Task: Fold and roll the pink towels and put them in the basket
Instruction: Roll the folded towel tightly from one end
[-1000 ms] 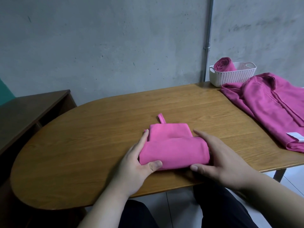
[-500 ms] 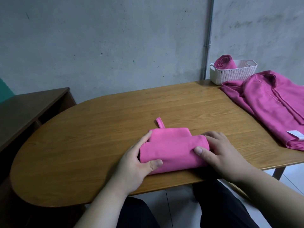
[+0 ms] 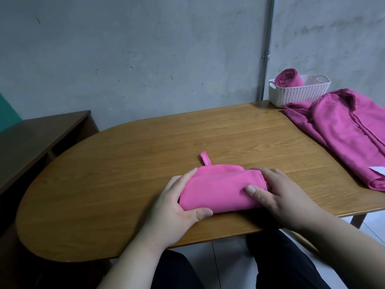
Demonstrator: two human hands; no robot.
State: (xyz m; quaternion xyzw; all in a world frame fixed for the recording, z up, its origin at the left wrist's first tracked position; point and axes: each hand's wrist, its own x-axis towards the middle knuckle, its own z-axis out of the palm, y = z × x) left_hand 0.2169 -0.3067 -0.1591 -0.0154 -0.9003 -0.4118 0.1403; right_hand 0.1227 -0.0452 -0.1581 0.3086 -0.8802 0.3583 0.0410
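Your left hand (image 3: 177, 207) and right hand (image 3: 281, 197) have their fingers wrapped round the ends of the part-rolled pink towel (image 3: 218, 190). It looks soft, light and likely to unroll, so hold it by both ends.

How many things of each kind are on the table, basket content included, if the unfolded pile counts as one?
White basket: 1
Rolled towel inside it: 1
Half-rolled towel: 1
Unfolded pile: 1
Total: 4
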